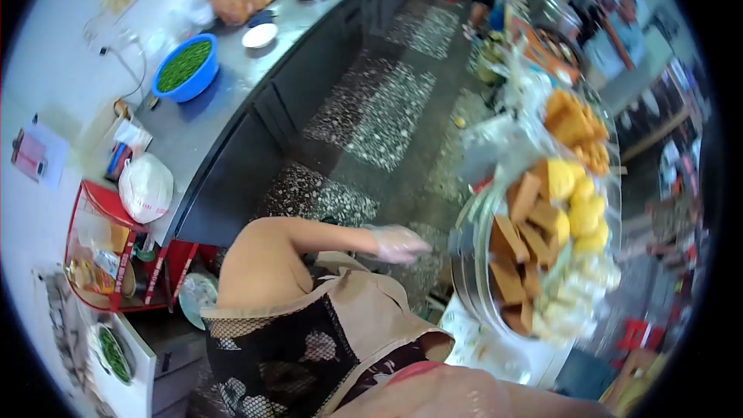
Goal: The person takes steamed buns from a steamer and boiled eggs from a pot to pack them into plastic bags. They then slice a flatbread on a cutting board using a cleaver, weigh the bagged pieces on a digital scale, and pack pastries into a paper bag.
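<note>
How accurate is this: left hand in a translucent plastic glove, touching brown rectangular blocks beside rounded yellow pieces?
Not touching: the head view shows the left hand, in its translucent plastic glove, apart from the brown rectangular blocks. Rest stands.

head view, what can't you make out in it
All in the head view:
Right hand: cut off by the bottom edge.
Clear-gloved left hand: separate fingers, blurred.
Whatever lies beneath the brown rectangular blocks: hidden by the blocks.
Contents of the white plastic bag: hidden by its sides.
Red print on it: too small to read.
</note>
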`<state>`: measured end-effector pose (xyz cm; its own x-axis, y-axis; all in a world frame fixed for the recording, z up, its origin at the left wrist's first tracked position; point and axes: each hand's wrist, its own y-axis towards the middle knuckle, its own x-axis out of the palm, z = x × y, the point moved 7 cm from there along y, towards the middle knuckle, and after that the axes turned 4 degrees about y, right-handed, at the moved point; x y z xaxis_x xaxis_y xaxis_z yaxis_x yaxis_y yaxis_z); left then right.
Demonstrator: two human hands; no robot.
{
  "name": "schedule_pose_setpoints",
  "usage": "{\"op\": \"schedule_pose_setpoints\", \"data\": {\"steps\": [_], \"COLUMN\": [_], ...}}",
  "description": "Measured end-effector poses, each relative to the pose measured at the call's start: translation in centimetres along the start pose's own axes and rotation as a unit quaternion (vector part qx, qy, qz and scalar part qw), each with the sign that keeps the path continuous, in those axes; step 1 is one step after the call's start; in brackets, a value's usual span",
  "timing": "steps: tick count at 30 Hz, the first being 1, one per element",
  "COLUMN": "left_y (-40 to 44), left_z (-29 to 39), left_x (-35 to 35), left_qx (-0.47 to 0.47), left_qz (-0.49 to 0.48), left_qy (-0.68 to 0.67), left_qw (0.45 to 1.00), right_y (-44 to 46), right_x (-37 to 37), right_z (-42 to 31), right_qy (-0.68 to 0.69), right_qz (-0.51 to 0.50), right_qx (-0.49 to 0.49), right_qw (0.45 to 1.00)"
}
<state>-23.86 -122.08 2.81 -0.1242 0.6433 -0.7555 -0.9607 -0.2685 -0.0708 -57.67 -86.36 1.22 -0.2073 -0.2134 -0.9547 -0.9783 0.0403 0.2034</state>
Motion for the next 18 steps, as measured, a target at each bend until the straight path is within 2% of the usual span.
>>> {"op": "schedule_pose_setpoints", "data": {"steps": [2, 3, 5, 6, 8, 9, 10, 12, 13, 14, 16, 18], "left_y": [-8.2, -12.6, -19.9, -22.8, -25.6, -25.9, -25.8, -25.5, -25.3, -25.1, -25.0, -25.3], "left_z": [-8.6, -11.7, -19.0, -22.7, -27.0, -27.7, -28.5, -28.1, -29.1, -30.6, -34.6, -38.9], "left_x": [-6.2, -9.2, -12.3, -13.1, -15.7, -18.1, -19.6, -24.6, -26.4, -28.1, -31.6, -36.1], "left_qx": [-0.143, -0.250, -0.311, -0.360, -0.358, -0.297, -0.266, -0.198, -0.193, -0.187, -0.181, -0.198], "left_qz": [0.112, 0.140, 0.250, 0.272, 0.310, 0.335, 0.343, 0.357, 0.357, 0.360, 0.366, 0.404], "left_qy": [0.008, -0.034, -0.024, -0.055, -0.071, -0.021, -0.028, 0.015, -0.018, -0.050, -0.064, -0.064], "left_qw": [0.983, 0.957, 0.917, 0.890, 0.878, 0.894, 0.901, 0.913, 0.914, 0.913, 0.911, 0.891], "right_y": [-1.2, -2.4, -5.8, -7.9, -12.3, -14.6, -17.1, -23.4, -27.2, -27.5, -33.1, -36.9], "right_x": [-4.8, -7.3, -11.3, -12.9, -15.6, -16.3, -16.6, -16.0, -16.0, -11.7, -10.8, -8.9], "right_z": [-7.0, -11.0, -19.0, -23.4, -32.4, -37.2, -42.3, -54.7, -60.9, -65.6, -75.9, -85.4], "right_qy": [0.044, 0.076, 0.134, 0.164, 0.209, 0.229, 0.247, 0.298, 0.349, 0.396, 0.403, 0.380], "right_qz": [0.082, 0.125, 0.188, 0.206, 0.222, 0.210, 0.183, 0.045, -0.070, -0.110, -0.148, -0.167], "right_qx": [-0.025, -0.051, -0.105, -0.134, -0.210, -0.251, -0.294, -0.359, -0.318, -0.393, -0.494, -0.560], "right_qw": [0.995, 0.988, 0.967, 0.955, 0.929, 0.917, 0.905, 0.883, 0.879, 0.823, 0.756, 0.717]}}
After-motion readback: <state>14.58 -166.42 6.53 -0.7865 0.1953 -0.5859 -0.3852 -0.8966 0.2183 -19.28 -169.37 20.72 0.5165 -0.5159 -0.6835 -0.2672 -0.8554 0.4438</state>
